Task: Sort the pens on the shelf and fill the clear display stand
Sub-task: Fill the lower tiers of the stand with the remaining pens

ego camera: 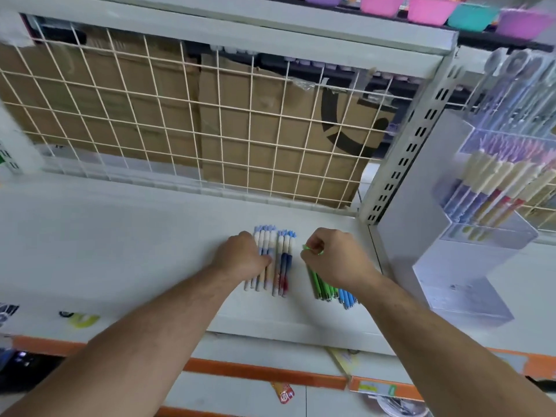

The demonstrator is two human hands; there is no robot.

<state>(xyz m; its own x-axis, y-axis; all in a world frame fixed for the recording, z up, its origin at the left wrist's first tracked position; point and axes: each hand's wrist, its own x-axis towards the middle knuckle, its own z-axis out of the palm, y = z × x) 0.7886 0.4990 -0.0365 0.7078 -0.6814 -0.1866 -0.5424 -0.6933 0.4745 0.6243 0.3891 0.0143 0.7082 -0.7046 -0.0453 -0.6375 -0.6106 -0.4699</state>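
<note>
Several pens lie in rows on the white shelf [120,236]. A group with blue caps and white, blue and red barrels [281,260] lies in the middle. My left hand [240,257] rests on its left part, fingers curled over the pens. To the right lie green pens [322,285] and a few blue pens [346,297]. My right hand [334,257] pinches the top end of a green pen, its fingers curled. The clear display stand [469,257] stands at the right on the shelf, with purple, cream and red pens in its upper tiers.
A white wire grid [210,121] with cardboard boxes behind it closes the back of the shelf. A slotted metal upright [403,164] stands between the pens and the stand. Coloured tubs [430,9] sit on the shelf above. Orange-edged shelves [258,371] run below.
</note>
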